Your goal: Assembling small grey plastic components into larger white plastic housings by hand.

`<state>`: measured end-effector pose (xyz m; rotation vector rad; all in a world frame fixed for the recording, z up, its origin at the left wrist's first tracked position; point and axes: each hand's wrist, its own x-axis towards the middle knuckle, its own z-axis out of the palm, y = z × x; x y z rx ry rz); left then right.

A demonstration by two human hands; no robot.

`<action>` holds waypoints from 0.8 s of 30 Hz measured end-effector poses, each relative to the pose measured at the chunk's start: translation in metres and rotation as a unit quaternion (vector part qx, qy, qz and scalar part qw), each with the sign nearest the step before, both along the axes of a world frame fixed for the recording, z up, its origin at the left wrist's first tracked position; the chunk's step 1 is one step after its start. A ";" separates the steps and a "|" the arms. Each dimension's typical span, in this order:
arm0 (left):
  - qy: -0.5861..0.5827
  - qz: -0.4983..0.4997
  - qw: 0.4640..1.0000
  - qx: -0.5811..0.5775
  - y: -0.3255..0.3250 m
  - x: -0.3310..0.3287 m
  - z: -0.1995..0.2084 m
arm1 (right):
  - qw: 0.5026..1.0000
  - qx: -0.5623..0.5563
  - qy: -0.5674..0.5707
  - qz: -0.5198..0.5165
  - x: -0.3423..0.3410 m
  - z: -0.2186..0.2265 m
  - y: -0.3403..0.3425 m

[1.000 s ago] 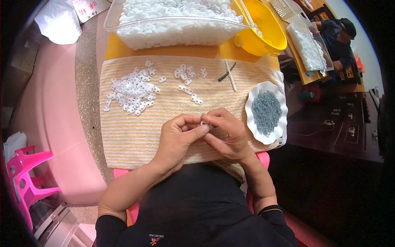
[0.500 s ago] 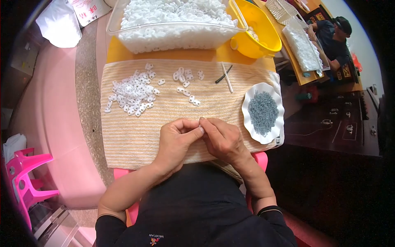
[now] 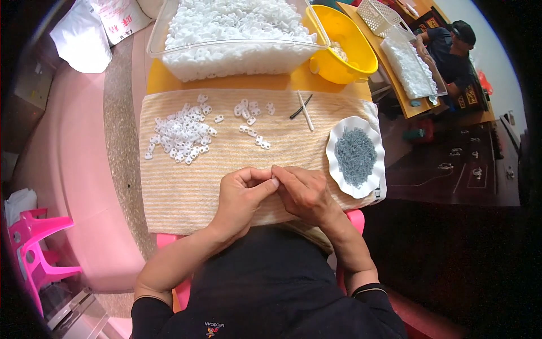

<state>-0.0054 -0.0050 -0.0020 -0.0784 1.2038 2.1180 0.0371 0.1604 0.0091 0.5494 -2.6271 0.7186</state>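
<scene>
My left hand (image 3: 244,198) and my right hand (image 3: 305,193) meet fingertip to fingertip over the near edge of a striped beige cloth (image 3: 186,181). A tiny part is pinched between them, mostly hidden by the fingers. A heap of small white plastic pieces (image 3: 182,133) lies on the cloth at the far left. A smaller scatter of white pieces (image 3: 251,116) lies farther in the middle. A white scalloped dish (image 3: 334,169) filled with small grey metal parts (image 3: 355,157) stands just right of my right hand.
A clear bin of white pieces (image 3: 231,34) and a yellow bowl (image 3: 339,48) stand at the table's far edge. A white stick and a dark stick (image 3: 304,107) lie crossed on the cloth. A seated person (image 3: 451,53) works at another table, far right. A pink stool (image 3: 34,248) stands at left.
Both hands have stayed together at the cloth's near edge, shifting slightly toward me. The fingers have worked around the small part. Nothing else on the table has moved.
</scene>
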 end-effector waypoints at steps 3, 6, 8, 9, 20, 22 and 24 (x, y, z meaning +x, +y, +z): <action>0.010 0.000 1.000 -0.001 0.000 0.001 0.000 | 1.000 -0.010 -0.007 -0.005 0.000 0.000 0.000; 0.034 0.013 0.999 -0.003 0.001 0.001 -0.005 | 1.000 -0.019 -0.003 -0.009 -0.004 -0.002 -0.001; 0.051 0.022 0.998 0.001 0.002 0.000 -0.005 | 1.000 -0.016 0.001 -0.011 -0.005 -0.004 0.000; 0.058 0.032 0.998 -0.004 0.003 0.000 -0.004 | 1.000 -0.017 -0.001 -0.010 -0.005 -0.004 0.000; 0.095 -0.008 0.994 -0.044 0.000 -0.003 -0.008 | 1.000 -0.010 -0.010 -0.008 -0.002 0.002 -0.007; 0.116 -0.004 0.992 -0.058 0.000 -0.001 -0.007 | 0.999 -0.011 -0.052 -0.005 -0.001 0.008 -0.008; 0.121 -0.001 0.991 -0.056 0.001 0.000 -0.006 | 0.999 -0.013 -0.039 -0.003 -0.001 0.009 -0.008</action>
